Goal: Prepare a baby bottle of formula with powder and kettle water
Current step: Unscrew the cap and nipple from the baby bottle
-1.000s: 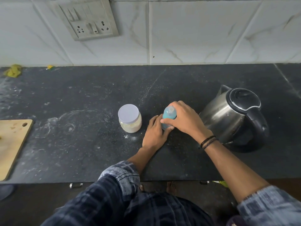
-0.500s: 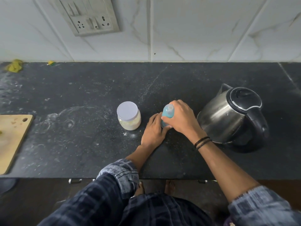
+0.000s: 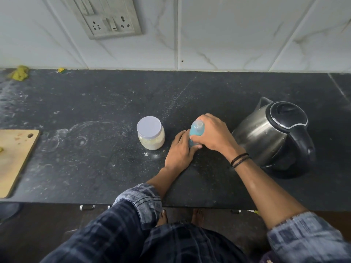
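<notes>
A small blue baby bottle (image 3: 195,130) stands upright on the black counter (image 3: 95,149) with its clear cap on. My right hand (image 3: 212,134) grips its upper part from the right. My left hand (image 3: 179,150) holds its base from the left, so the lower part is hidden. To the left of the bottle stands a clear jar of pale powder (image 3: 151,133) with a white lid on. A steel electric kettle (image 3: 273,135) with a black lid and handle sits to the right, lid closed.
A wooden cutting board (image 3: 13,156) lies at the counter's left edge. Yellow-green scraps (image 3: 20,73) sit at the back left by the tiled wall. A socket panel (image 3: 106,18) is on the wall. White powder smears mark the counter.
Both hands stay on the bottle in the same place. The view has shifted slightly; nothing else has moved.
</notes>
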Action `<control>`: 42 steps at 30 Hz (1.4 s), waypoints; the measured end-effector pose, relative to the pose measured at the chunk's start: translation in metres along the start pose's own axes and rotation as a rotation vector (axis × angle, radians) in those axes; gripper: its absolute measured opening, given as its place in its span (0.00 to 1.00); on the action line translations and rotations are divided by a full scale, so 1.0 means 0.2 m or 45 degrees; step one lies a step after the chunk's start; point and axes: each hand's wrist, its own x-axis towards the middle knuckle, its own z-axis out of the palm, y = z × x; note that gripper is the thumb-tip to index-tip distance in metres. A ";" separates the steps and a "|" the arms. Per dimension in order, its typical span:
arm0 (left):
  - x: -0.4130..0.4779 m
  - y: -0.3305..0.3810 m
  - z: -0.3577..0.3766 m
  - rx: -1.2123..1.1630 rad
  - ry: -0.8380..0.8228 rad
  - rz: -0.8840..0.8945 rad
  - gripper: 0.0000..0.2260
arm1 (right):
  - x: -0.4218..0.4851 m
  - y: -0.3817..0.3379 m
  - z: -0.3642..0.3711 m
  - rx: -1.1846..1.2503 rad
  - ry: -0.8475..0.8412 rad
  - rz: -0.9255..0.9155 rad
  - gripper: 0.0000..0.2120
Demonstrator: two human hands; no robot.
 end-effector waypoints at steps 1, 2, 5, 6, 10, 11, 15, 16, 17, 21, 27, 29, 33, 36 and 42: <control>0.00 0.00 0.00 0.006 -0.003 0.002 0.28 | 0.00 0.00 0.00 0.002 -0.008 0.000 0.22; 0.00 0.00 0.00 0.011 -0.008 0.000 0.28 | 0.01 0.00 0.00 0.006 -0.015 -0.002 0.22; 0.00 0.00 0.00 0.020 -0.015 -0.009 0.29 | 0.01 0.01 -0.01 0.012 -0.035 -0.015 0.23; 0.00 0.00 0.00 0.022 -0.011 -0.009 0.29 | 0.01 0.01 -0.01 0.017 -0.040 -0.016 0.23; 0.00 0.00 0.00 0.030 0.009 -0.005 0.29 | 0.01 0.01 -0.01 0.037 -0.053 -0.026 0.23; -0.01 0.01 0.00 0.031 0.017 -0.003 0.29 | 0.01 0.02 -0.02 0.040 -0.066 -0.034 0.23; 0.00 0.01 0.00 0.036 0.017 -0.011 0.29 | 0.02 0.03 -0.05 0.056 -0.147 -0.081 0.24; 0.00 0.01 0.00 0.041 0.007 -0.021 0.29 | 0.03 0.03 -0.06 0.067 -0.168 -0.094 0.24; 0.00 0.00 0.00 0.046 -0.001 -0.031 0.29 | 0.03 0.02 -0.07 0.076 -0.186 -0.106 0.24; 0.00 -0.01 0.01 0.044 -0.003 -0.037 0.30 | 0.02 0.02 -0.07 0.044 -0.199 -0.133 0.26; 0.00 0.00 0.01 0.037 0.018 -0.015 0.29 | -0.02 0.02 -0.02 0.057 -0.085 -0.165 0.27; 0.00 0.00 0.00 0.033 0.012 -0.023 0.29 | -0.03 0.02 -0.01 0.048 -0.043 -0.177 0.24; 0.00 -0.01 0.01 0.032 -0.005 -0.031 0.29 | -0.02 0.02 -0.02 0.040 -0.062 -0.156 0.23; 0.00 -0.02 0.01 0.041 -0.005 -0.020 0.30 | -0.02 -0.01 -0.04 0.004 -0.055 -0.176 0.28; 0.00 -0.01 0.01 0.020 -0.003 -0.019 0.32 | -0.04 -0.03 0.01 -0.090 0.082 -0.114 0.24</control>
